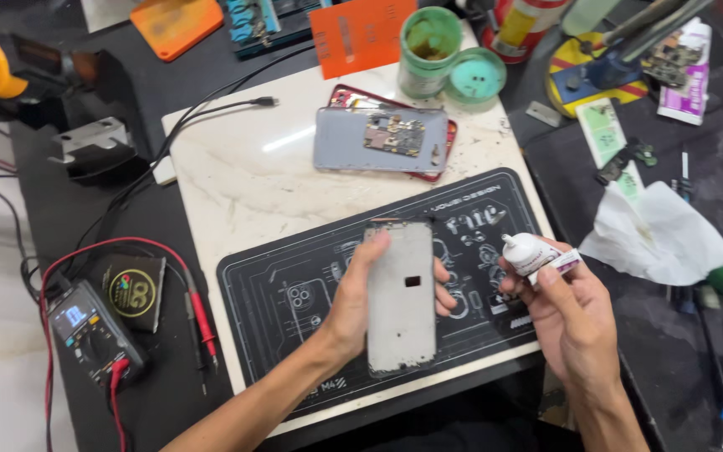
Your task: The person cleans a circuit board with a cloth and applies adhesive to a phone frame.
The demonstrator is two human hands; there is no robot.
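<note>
My left hand (353,305) grips a flat grey phone panel (401,293) by its long edges, thumb on the left edge and fingertips curled round the right, holding it just above the dark printed work mat (294,293). My right hand (575,322) is closed round a small white tube (533,254), pinched between thumb and fingers with the nozzle end pointing towards the panel. I judge the panel light, thin and stiff but fragile (it would likely bend or crack if squeezed across the middle), so the edge hold looks correct; its surface appears smooth and may be slippery. The tube looks soft-walled and should be held at the body, not crushed. Beyond the mat, on the pale marble slab (244,184), lies a second opened phone (382,141) with its board exposed, well apart from the hands. Behind it stand two green pots (449,63) and an orange card (361,33). To the right lies a crumpled white tissue (658,234), near the right hand and the closest obstruction. On the table (169,251) to the left sit a multimeter (89,331) and its red lead (198,314), clear of the working area.
</note>
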